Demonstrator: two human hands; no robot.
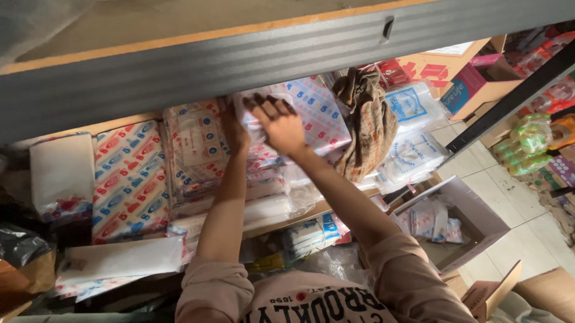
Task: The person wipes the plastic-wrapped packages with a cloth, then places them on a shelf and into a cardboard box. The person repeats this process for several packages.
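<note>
My right hand (280, 125) lies flat in the upper middle of the frame, fingers spread and palm down, pressing on a clear plastic packet (311, 113) printed with blue and red marks; it rests on the packet and does not close around it. My left hand (234, 128) is just to its left, reaching under the shelf edge against the same stack. Its fingers are hidden behind the packets, so I cannot tell whether it grips anything. The packet sits on top of a pile of similar wrapped bundles (201, 148) on the shelf board, directly below the grey metal shelf beam (233, 61) that runs across the top of the frame.

Just right of my right hand a brown striped cloth (365, 117) hangs bunched over more clear bags with blue print (410, 122). To the left of the pile stands a red, white and blue patterned pack (130, 180), and left of that a white bundle (62, 172). At the lower left a flat white packet (119, 260) lies on a lower level, near a dark plastic bag (13, 244). At the lower right an open cardboard box (468, 225) sits on the tiled floor (525, 217), and shelves of coloured goods (548, 139) fill the right edge.
</note>
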